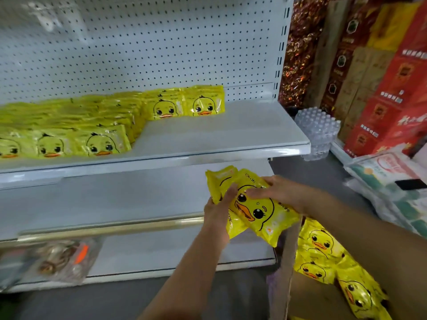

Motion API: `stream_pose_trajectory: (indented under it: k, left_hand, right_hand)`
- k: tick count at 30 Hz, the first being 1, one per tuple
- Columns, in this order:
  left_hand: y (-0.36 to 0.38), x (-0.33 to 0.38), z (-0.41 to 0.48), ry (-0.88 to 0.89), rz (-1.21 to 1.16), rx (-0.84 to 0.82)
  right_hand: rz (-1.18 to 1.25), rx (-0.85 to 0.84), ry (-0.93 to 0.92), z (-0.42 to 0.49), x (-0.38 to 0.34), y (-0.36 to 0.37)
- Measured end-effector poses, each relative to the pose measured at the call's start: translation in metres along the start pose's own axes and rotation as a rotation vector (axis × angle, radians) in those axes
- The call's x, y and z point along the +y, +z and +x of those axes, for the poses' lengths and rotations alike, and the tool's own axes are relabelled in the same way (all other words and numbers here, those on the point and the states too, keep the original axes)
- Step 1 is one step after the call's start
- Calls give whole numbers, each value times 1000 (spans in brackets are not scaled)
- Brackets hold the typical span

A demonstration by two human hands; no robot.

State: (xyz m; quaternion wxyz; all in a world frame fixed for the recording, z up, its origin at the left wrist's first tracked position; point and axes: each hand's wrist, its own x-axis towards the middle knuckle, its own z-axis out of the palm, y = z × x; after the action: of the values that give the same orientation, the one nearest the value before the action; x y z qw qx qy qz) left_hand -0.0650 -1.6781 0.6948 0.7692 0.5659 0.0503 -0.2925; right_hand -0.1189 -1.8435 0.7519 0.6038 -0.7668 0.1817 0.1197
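We face the upper shelf [231,135]. Its bare stretch lies above our hands and a little to the left, to the right of the stocked duck packs [104,144]. Five faces show there, three in front and two at the back, and the stacks between are too blurred to count. The carton [286,262] at lower right shows three more faces. The held packs [258,211], at least two, slant from upper left to lower right. Our left hand [217,209], nearer the shelf, grips their left edge, and our right hand [277,190] clasps the right.
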Motion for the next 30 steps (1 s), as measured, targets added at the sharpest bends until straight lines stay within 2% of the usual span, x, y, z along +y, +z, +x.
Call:
stream_pose_trajectory:
  k: [5,10,19,27,30]
  left_hand:
    - [-45,51,14,109,-114,130]
    - [-87,106,32,261,-200,236]
    - [-137,171,56,319,-138,235]
    - [-155,222,87,475,-48,334]
    - [-160,245,103,478,-71,371]
  right_hand:
    - [-54,-14,-23,38,-54,40]
    - [-103,-133,-61,64,-89,62]
    - [-119,-10,-212,109,-138,78]
    - [-67,143,-275,157,-172,61]
    - [-68,213,-292,185,-181,53]
